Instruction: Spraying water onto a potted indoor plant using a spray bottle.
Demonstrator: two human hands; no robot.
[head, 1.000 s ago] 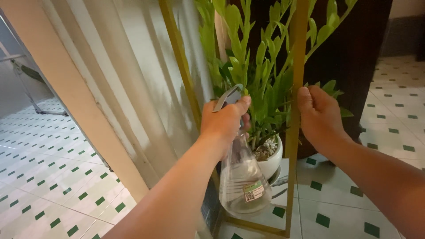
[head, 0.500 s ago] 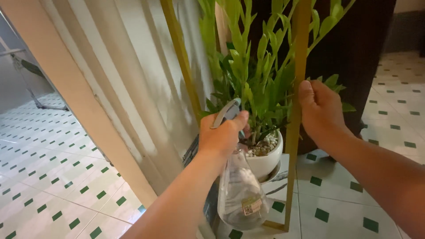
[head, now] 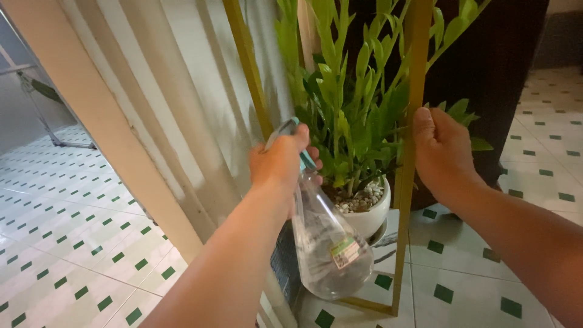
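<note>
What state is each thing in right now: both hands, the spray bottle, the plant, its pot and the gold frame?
Left hand: closed around the sprayer head.
Right hand: gripping the frame's upright.
Spray bottle: clear, held tilted, off the floor, some water in the bottom.
Plant: green, upright, leafy.
Pot: white, upright, topped with pebbles.
Gold frame: standing, held by the right hand.

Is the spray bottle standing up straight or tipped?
Tipped. The left hand holds the spray bottle at its top, with its wide base swung out to the right.
</note>
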